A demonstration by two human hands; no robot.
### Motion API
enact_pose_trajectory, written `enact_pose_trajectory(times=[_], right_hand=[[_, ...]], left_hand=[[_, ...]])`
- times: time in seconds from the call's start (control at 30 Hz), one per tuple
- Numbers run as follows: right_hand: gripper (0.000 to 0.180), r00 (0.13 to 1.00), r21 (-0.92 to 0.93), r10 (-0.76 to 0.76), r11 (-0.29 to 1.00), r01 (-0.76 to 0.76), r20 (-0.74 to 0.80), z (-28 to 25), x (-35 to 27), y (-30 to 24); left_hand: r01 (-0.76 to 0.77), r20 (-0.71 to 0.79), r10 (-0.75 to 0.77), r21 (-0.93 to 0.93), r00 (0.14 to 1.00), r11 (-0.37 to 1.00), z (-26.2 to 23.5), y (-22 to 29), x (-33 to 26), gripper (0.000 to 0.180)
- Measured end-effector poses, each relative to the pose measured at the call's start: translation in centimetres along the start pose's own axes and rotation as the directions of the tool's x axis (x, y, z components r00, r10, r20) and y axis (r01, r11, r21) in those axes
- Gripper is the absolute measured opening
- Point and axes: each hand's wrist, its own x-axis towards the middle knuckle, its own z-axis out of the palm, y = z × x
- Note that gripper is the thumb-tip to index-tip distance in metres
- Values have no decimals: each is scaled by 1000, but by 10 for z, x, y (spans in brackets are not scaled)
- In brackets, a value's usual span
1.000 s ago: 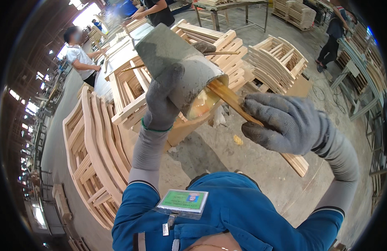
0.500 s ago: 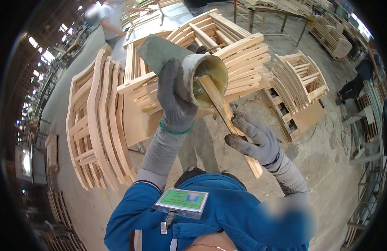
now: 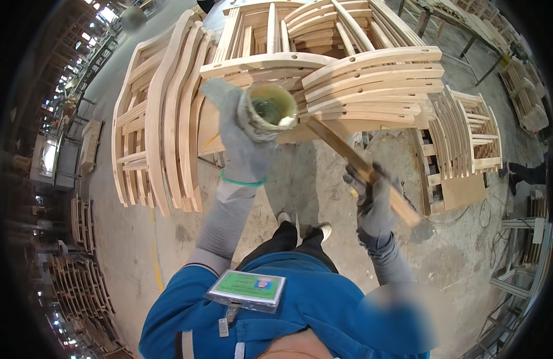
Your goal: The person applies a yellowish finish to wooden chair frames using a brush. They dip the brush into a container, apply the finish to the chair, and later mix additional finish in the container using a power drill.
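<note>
My left hand (image 3: pixel 243 152), in a grey glove, is closed round a whitish cup (image 3: pixel 258 122) with a yellowish, glossy, smeared inside. A grey-green flat piece (image 3: pixel 215 91) sticks out past that hand on its left; whether the same fingers hold it I cannot tell. In my right hand (image 3: pixel 375 206), also gloved, is a flat wooden stick (image 3: pixel 342 146), gripped along its lower half. Its far tip is outside the cup, a little to the right of the rim. Just beyond the cup lie stacked pale wooden chair-back frames (image 3: pixel 372 75).
More curved wooden frames (image 3: pixel 162 119) stand at the left. Another stack of frames (image 3: pixel 468 134) rests on a pallet (image 3: pixel 430 173) at the right. A metal-legged table (image 3: pixel 462 24) is at the far right. Cables (image 3: pixel 488 215) lie on the concrete floor (image 3: pixel 324 287).
The wooden stick has come out of the cup and moved right with my right hand. The cup is lower and more upright. My view has shifted, showing my feet.
</note>
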Motion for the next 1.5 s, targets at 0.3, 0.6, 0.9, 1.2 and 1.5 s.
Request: enact_pose_trajectory(times=[0.3,0.6,0.9,1.2,1.5], right_hand=[[38,945,372,285,904,-210,-159,78,19,55],[34,695,-310,-6,892,328,719,209,-39,100],[15,985,-83,98,993,-86,145,387,-121,144],[43,827,23,299,936,-351,477,498,-162,194],[28,797,-4,168,979,-204,581,577,-108,264]], left_hand=[[302,-58,-337,-323,940,897,-51,78,-57,66],[-88,276,-82,551,958,830,-165,148,-155,56],[308,-127,-330,-166,936,937,-281,243,-246,54],[-59,-361,-79,-356,929,933,-375,311,-296,66],[-325,-429,291,-6,855,946,-470,352,-258,54]])
